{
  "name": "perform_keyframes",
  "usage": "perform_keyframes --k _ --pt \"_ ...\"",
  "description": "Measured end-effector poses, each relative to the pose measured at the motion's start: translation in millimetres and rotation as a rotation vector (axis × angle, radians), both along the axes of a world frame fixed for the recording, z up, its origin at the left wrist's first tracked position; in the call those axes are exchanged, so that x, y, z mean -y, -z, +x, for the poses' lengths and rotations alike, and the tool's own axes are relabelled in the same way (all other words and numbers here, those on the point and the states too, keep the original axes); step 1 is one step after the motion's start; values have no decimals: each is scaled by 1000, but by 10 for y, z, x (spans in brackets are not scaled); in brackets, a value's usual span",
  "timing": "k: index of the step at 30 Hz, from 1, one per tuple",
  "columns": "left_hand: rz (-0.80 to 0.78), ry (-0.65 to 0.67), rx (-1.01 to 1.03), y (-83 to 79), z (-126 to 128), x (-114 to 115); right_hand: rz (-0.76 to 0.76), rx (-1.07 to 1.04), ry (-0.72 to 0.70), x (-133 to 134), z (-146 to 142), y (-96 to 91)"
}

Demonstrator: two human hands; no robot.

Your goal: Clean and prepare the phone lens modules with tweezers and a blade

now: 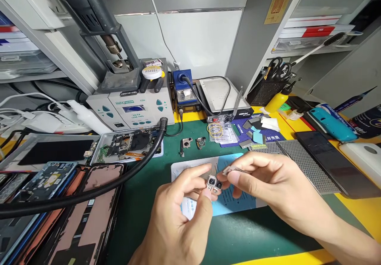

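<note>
My left hand [190,209] pinches a small phone camera module [212,182] between thumb and fingers, its two dark lenses facing up. Close to its right side, my right hand [262,177] is closed on a thin, flat greyish piece [235,170] held between thumb and forefinger; its exact kind cannot be made out. Under both hands lies a white and blue printed card [238,201] on the green mat [139,225]. Beyond the card, a camera module [186,142] with one large lens rests beside a second small module [201,142].
Phone frames and back covers [98,193] are stacked at left, crossed by a thick black hose [139,157]. A tray of circuit boards [127,145] sits before the hot air station [133,110]. A dark phone [324,157] lies at right near a perforated metal plate [309,169].
</note>
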State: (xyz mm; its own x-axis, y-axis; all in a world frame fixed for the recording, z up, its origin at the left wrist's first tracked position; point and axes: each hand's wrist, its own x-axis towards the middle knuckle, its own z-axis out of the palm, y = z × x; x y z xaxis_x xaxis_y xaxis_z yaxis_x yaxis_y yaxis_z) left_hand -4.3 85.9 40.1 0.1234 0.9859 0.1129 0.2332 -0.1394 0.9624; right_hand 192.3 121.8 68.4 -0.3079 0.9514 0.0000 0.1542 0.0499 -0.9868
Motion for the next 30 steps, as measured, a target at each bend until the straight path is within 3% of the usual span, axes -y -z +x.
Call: perform_keyframes --k 6,15,30 --pt "-132 -55 149 -38 -31 -36 -24 66 13 -48 22 18" --pt "-418 -122 392 -35 -38 -156 -296 -63 -27 -65 -7 47" --pt "-510 -104 452 -57 1 -163 -328 -134 -71 -69 -27 111"
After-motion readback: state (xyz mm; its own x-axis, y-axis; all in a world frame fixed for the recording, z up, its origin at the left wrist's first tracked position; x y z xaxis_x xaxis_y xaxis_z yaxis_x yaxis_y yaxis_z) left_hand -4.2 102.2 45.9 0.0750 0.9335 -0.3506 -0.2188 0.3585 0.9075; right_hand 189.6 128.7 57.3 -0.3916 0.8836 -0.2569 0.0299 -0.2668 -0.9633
